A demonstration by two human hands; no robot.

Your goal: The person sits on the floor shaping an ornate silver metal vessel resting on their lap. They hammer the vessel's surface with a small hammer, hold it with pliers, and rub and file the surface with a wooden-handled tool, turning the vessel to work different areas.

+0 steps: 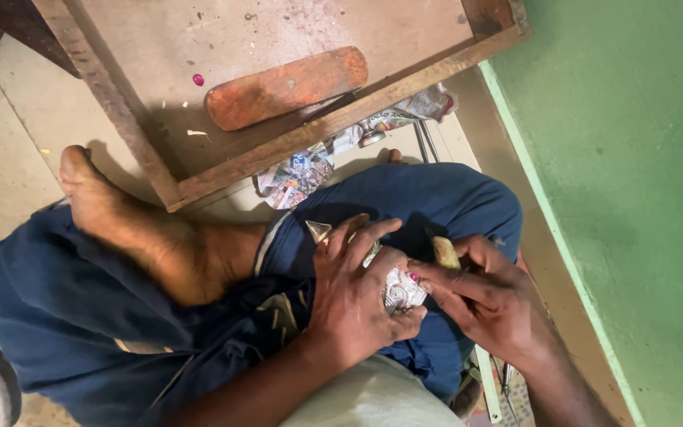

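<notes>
The left hand (353,296) has its grip closed around a silvery embossed metal piece (401,291) resting on the blue-trousered knee (436,202). The right hand (488,296) pinches a small pale tool (445,253), perhaps a stick, its tip touching the piece. A low wooden bench (223,95) carrying an orange block (286,87) stands just beyond the bare foot (144,229).
</notes>
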